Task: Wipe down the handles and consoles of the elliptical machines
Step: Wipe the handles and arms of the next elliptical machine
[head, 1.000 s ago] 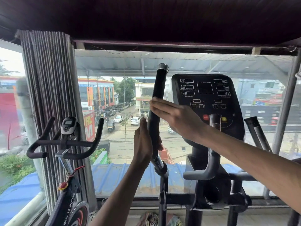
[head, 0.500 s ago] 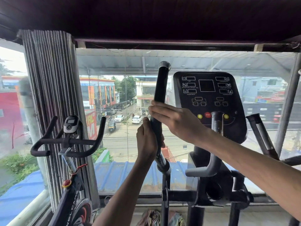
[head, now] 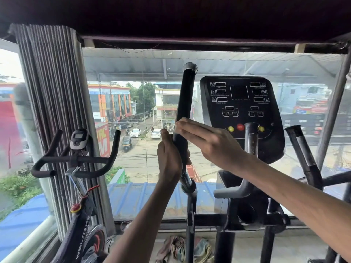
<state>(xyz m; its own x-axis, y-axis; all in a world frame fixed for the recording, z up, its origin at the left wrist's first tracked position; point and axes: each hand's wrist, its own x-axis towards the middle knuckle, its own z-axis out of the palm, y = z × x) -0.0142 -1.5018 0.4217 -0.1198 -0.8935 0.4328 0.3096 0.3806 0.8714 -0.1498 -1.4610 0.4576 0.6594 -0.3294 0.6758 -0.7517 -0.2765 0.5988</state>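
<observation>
Left moving handle (head: 183,103) of the elliptical stands at centre frame, just left of the console (head: 240,111). Long axis near vertical, capped top tilted slightly toward 1 o'clock; lower end joins a chrome stem.

Left hand (head: 169,158) is wrapped around the lower grip. Right hand (head: 207,141) lies with straight fingers flat against the shaft from 3 o'clock — no cloth visible under either.

Judgement: rigid tube, dark sleeve probably smooth or slightly tacky; pivoted, so likely to swing — steady it low, wipe upward along the axis.
</observation>
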